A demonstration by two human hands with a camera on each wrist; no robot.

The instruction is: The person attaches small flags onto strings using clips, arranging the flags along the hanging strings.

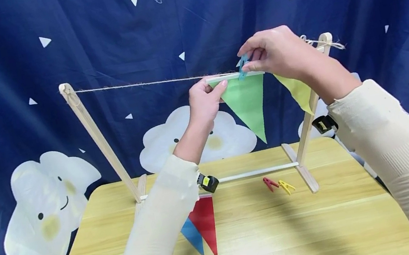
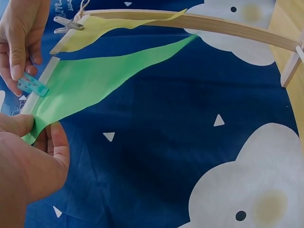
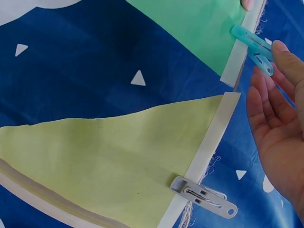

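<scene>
Left hand (image 1: 204, 100) raised at the twine (image 1: 139, 84) — thumb and fingers pinch the green pennant (image 1: 249, 103) by its white top edge (image 1: 226, 77). Right hand (image 1: 277, 51) slightly higher, fingers angled inward — they pinch the turquoise clothespin (image 1: 243, 67), set across that edge.

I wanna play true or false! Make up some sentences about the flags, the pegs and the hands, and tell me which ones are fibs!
1. The left hand is holding the green flag. True.
2. The right hand is holding nothing. False: it is pinching a light-blue peg.
3. Every flag is hanging up. False: the red flag and the blue flag lie on the table.
4. A grey peg grips the white edge of the yellow flag. True.
5. A red peg and a yellow peg lie on the table. True.
</scene>
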